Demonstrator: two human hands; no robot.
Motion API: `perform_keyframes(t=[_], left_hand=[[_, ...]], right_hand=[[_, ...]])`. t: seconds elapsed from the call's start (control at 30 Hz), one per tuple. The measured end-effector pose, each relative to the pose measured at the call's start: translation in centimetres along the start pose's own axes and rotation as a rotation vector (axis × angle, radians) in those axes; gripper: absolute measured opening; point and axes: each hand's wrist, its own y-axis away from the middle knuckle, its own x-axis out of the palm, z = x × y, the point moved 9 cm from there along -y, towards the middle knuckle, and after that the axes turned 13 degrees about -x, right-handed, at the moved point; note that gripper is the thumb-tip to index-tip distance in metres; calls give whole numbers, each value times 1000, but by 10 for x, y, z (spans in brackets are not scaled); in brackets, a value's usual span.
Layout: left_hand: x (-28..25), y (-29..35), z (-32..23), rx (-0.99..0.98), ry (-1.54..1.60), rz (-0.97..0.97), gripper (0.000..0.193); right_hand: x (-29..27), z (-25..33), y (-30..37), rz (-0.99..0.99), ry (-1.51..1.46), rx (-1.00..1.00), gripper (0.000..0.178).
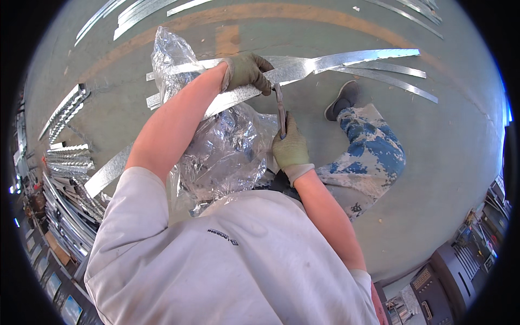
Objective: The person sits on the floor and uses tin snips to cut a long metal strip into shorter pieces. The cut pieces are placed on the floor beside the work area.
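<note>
At far left, stacks of corrugated metal strips (67,157) are lying along the concrete floor (460,162), and more cut strips (135,11) are lying at the top edge. Moving rightward, a crumpled clear plastic sheet (222,151) is draping over my lap, partly under my left forearm.

My left hand (246,70), in an olive work glove, is closing fully round a long galvanized metal strip (303,67), gripping it from above where the strip is crossing in front of me; the strip is running from lower left, under my forearm, to upper right, where it is splitting into thinner slivers (390,76) (these are fanning out over the floor).

Just right of that grip, a pair of tin snips (280,108) is standing nearly upright, its jaws meeting the lower edge of the strip beside my left fingers. My right hand (290,146), also gloved, is wrapping tightly round the snips' handles from below.

Further right, my leg in blue-and-white patterned trousers (368,157) is stretching out over the floor, ending in a dark shoe (341,100). At lower right, dark machinery (449,271) is standing at the frame's edge.
</note>
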Motion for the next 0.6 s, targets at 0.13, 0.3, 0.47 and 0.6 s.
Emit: perform_keyframes(t=[0.13, 0.3, 0.47, 0.6], left_hand=[[1, 5, 6, -49, 76, 9, 62], [7, -4, 2, -8, 139, 87, 65], [2, -13, 5, 102, 130, 49, 55], [5, -21, 4, 66, -10, 39, 51]], right_hand=[[-19, 9, 3, 99, -35, 14, 69], [-34, 14, 2, 112, 177, 50, 69], [-21, 30, 6, 84, 364, 159, 65], [-32, 48, 7, 63, 409, 164, 63]])
